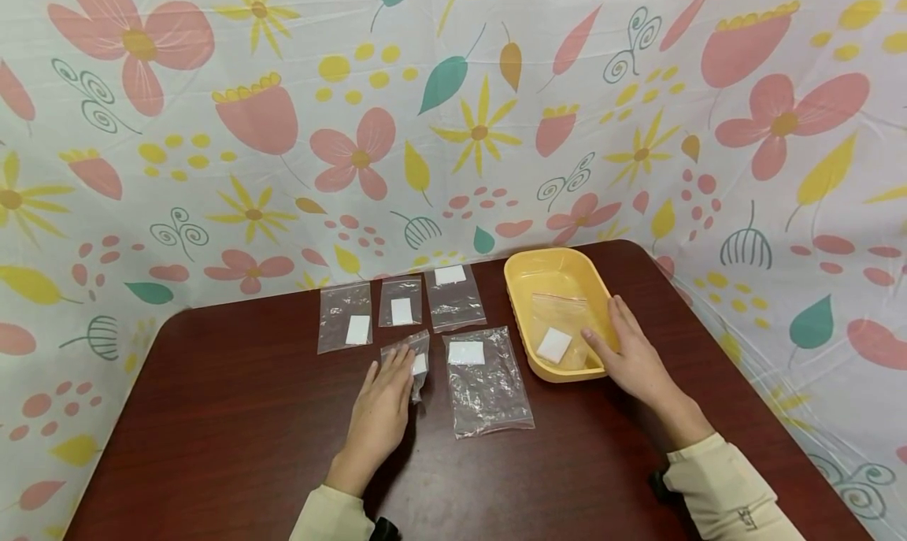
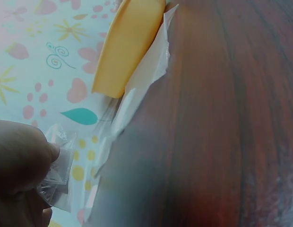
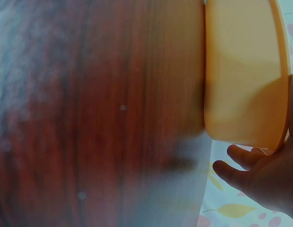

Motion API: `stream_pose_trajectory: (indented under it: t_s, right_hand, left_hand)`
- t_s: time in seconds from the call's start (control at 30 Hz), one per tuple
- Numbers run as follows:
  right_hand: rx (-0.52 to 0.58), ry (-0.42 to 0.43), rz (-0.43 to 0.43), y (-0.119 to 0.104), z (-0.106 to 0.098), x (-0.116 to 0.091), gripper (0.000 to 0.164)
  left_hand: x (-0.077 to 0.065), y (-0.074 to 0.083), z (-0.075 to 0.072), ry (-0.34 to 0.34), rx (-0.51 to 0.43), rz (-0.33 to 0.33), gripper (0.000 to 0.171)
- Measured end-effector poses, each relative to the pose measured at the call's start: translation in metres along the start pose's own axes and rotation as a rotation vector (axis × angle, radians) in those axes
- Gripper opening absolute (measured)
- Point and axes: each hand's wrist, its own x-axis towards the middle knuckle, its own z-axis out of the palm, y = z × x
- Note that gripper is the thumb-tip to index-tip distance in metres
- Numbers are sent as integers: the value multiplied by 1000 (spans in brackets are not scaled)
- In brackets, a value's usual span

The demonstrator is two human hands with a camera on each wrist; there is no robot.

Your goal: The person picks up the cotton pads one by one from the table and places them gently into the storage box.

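Note:
My left hand [image 1: 383,403] pinches a small clear zip bag [image 1: 420,363] with a white label on it. In the left wrist view the little bag [image 2: 59,165] shows crumpled beside the thumb. My right hand [image 1: 634,360] is at the right rim of a yellow plastic tray [image 1: 520,309]. Its thumb reaches over the inside and the other fingers lie fairly straight along the rim. Inside the tray lies a clear zip bag [image 1: 560,313] with a white label [image 1: 554,344]. A larger clear zip bag [image 1: 489,391] lies flat between the left hand and the tray.
Behind the left hand, three labelled zip bags lie in a row: a left one [image 1: 336,313], a smaller middle one [image 1: 401,289] and a right one [image 1: 457,309]. They rest on a dark red-brown table [image 1: 234,415]. A flowered cloth [image 1: 425,92] hangs along the table's far edge.

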Motion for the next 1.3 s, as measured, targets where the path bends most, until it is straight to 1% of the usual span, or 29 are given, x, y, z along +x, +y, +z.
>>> stream_pose_trajectory:
  t_s: [0.13, 0.27, 0.4, 0.63, 0.97, 1.3]
  right_hand:
    - [-1, -2, 1, -1, -1, 0, 85]
    - [-5, 0, 3, -1, -1, 0, 86]
    - [-6, 0, 4, -1, -1, 0, 86]
    - [-3, -1, 7, -1, 0, 0, 86]
    - [-2, -9, 12, -2, 0, -3, 86]
    - [-3, -1, 5, -1, 0, -2, 86]
  left_hand:
    - [1, 4, -3, 26, -9, 14, 41]
    - [4, 8, -6, 34, -25, 27, 41]
    - [8, 13, -7, 29, -32, 40, 41]
    - [17, 24, -5, 2, -43, 58, 42]
    - [35, 45, 4, -23, -43, 113, 43]
    - [63, 78, 23, -112, 1, 170, 45]
